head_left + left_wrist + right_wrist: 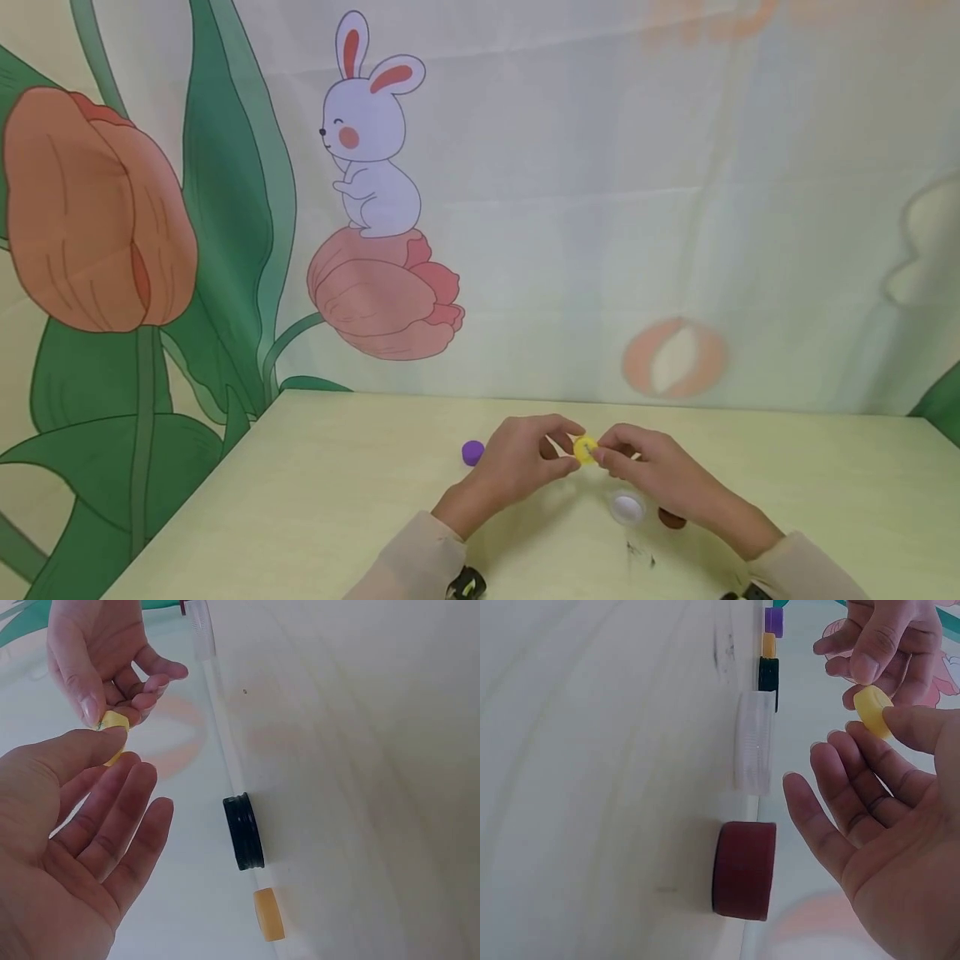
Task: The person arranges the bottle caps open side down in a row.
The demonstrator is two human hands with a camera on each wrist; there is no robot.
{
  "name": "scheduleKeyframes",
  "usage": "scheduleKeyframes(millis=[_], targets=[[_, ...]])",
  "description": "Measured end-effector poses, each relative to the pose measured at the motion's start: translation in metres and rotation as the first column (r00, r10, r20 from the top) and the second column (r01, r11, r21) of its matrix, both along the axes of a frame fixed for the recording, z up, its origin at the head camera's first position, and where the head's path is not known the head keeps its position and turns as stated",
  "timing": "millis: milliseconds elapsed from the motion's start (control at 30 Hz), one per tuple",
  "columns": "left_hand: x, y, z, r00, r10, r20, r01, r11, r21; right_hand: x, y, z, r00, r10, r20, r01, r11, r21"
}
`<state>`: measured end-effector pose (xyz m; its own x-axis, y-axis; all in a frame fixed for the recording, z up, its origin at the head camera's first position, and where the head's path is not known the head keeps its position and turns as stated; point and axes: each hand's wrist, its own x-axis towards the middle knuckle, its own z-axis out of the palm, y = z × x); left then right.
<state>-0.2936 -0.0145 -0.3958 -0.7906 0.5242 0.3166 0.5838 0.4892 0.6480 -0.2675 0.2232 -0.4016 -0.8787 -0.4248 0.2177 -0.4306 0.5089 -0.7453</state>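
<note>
A small round yellow cap (pixel 585 450) is held up over the table between the two hands. My left hand (pixel 525 458) pinches its left edge with thumb and fingertips. From the right, my right hand (pixel 663 471) pinches the same cap, thumb on its face. In the left wrist view the yellow cap (pixel 115 720) is partly covered by the thumbs. The right wrist view shows the yellow cap (pixel 873 712) as a thick disc, with the other fingers of both hands spread loosely.
On the pale table (pixel 300 500) stand a purple cap (pixel 472 452), a clear whitish cap (pixel 627 507) and a dark red-brown cap (pixel 672 519). A black ridged cap (pixel 244 831) and an orange cap (pixel 269 915) are hidden in the head view. Behind hangs a printed cloth (pixel 540 208).
</note>
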Motion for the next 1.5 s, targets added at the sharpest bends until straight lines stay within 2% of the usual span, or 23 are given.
scheduleKeyframes(millis=[533, 967, 1233, 1500], targets=[[-0.0015, -0.0009, -0.0012, 0.999, -0.023, -0.047, 0.024, 1.000, 0.009, 0.0014, -0.0018, -0.0004, 0.999, 0.023, 0.026, -0.023, 0.999, -0.024], [-0.0007, -0.0015, 0.0001, 0.999, -0.007, -0.036, 0.007, 1.000, -0.009, -0.0002, -0.0006, -0.0010, 1.000, 0.008, 0.030, -0.006, 0.999, -0.038], [-0.0005, -0.0013, -0.0002, 1.000, 0.025, -0.008, -0.026, 0.999, -0.030, 0.0009, -0.0032, -0.0014, 0.999, 0.022, -0.039, -0.023, 0.999, -0.037], [-0.0005, -0.0002, 0.0008, 1.000, 0.024, -0.012, -0.024, 0.999, -0.024, -0.0001, -0.0026, -0.0035, 0.996, 0.021, -0.091, -0.024, 0.999, -0.030]])
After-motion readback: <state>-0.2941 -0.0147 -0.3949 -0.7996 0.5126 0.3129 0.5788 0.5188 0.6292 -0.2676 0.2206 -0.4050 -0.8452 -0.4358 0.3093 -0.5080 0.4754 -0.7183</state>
